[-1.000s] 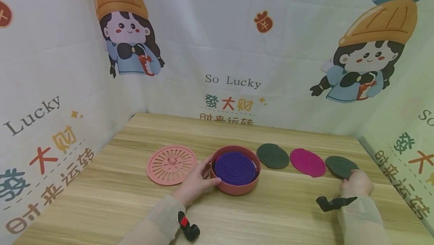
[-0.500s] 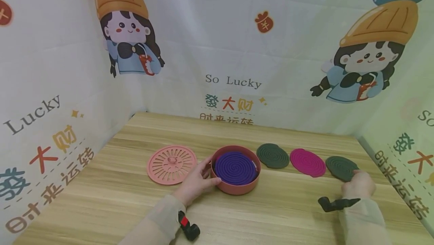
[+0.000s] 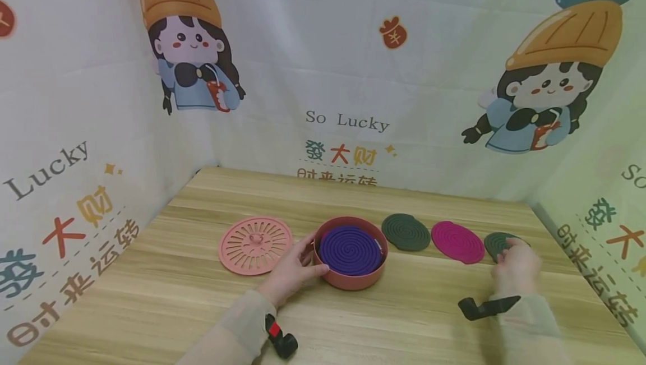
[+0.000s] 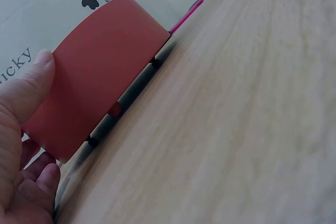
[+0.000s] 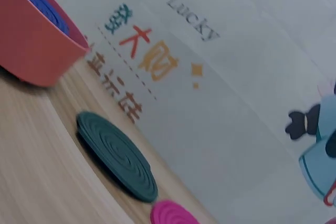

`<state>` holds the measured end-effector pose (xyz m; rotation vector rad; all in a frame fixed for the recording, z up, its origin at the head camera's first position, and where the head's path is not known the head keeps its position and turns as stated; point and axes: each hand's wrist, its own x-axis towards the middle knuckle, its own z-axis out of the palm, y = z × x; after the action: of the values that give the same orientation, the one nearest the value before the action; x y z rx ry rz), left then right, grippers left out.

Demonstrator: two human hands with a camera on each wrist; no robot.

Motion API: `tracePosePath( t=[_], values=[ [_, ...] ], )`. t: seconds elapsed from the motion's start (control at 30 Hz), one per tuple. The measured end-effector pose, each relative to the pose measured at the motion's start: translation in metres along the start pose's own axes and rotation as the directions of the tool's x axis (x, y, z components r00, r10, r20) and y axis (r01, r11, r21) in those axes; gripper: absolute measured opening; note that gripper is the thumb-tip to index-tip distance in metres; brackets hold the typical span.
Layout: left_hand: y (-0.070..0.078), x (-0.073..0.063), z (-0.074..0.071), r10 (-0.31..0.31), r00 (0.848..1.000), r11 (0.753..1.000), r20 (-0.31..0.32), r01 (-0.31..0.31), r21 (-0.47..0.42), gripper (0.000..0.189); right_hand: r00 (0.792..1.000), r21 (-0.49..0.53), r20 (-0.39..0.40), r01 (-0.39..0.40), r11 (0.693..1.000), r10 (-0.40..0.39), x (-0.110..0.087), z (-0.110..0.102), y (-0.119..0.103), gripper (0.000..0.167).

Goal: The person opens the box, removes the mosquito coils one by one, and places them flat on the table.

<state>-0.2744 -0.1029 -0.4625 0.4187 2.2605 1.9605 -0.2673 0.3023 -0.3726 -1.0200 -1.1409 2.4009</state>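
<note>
Item one: green coil (image 3: 497,245), flat on the surface (image 3: 404,314) under the right hand (image 3: 517,269); judged light, thin and fairly stiff, likely to snap if bent, best taken by its outer rim between thumb and fingertips. The right hand has its fingers bent over the near edge; whether they pinch it cannot be told. Appearance: matte dark green, round, tightly wound spiral, partly hidden. Item two: round dish (image 3: 353,283), at the left hand (image 3: 290,276), whose thumb and fingers are curved about the wall; judged rigid, light and smooth enough to slip, best steadied by the side. Appearance: salmon red, straight-sided, small feet beneath, with a purple coil (image 3: 350,252) lying inside. Between the hands, right of the dish: a second green spiral (image 3: 405,233), then a magenta coil (image 3: 458,243), nearer the right hand. Beside the left hand, outward: pink slotted lid (image 3: 254,254), knobbed.
</note>
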Motion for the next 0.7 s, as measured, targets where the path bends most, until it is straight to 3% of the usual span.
tracePosePath(
  t=[0.17, 0.27, 0.33, 0.4, 0.5, 0.6, 0.7],
  values=[
    [0.000, 0.001, 0.000, 0.003, 1.000, 1.000, -0.003, -0.003, 0.004, 0.088, 0.992, -0.072, 0.101, 0.082, 0.994, -0.075, -0.016, 0.021, 0.015, 0.016],
    [0.000, 0.000, 0.000, 0.001, 1.000, 1.000, -0.004, -0.001, 0.004, 0.088, 0.977, -0.072, 0.192, 0.106, 0.992, -0.091, -0.025, 0.033, 0.026, 0.013],
    [0.000, 0.000, 0.000, 0.002, 1.000, 1.000, -0.005, -0.002, 0.005, 0.087, 0.963, -0.093, 0.255, 0.110, 0.990, -0.083, -0.032, 0.040, 0.033, 0.023],
    [0.000, -0.001, 0.000, 0.001, 1.000, 1.000, -0.007, -0.001, 0.000, 0.086, 0.945, -0.127, 0.318, 0.125, 0.984, -0.079, -0.037, 0.046, 0.040, 0.034],
    [0.000, -0.001, 0.001, -0.001, 1.000, 1.000, -0.006, 0.001, -0.019, 0.084, 0.911, -0.191, 0.404, 0.174, 0.966, -0.084, -0.045, 0.054, 0.052, 0.038],
    [0.004, -0.002, 0.001, 0.000, 1.000, 1.000, -0.002, 0.000, -0.032, 0.083, 0.872, -0.233, 0.485, 0.200, 0.952, -0.065, -0.050, 0.060, 0.062, 0.022],
    [0.003, -0.002, 0.000, 0.001, 1.000, 0.999, 0.000, -0.001, -0.032, 0.084, 0.830, -0.267, 0.557, 0.222, 0.938, -0.038, -0.054, 0.066, 0.073, 0.024]
  ],
)
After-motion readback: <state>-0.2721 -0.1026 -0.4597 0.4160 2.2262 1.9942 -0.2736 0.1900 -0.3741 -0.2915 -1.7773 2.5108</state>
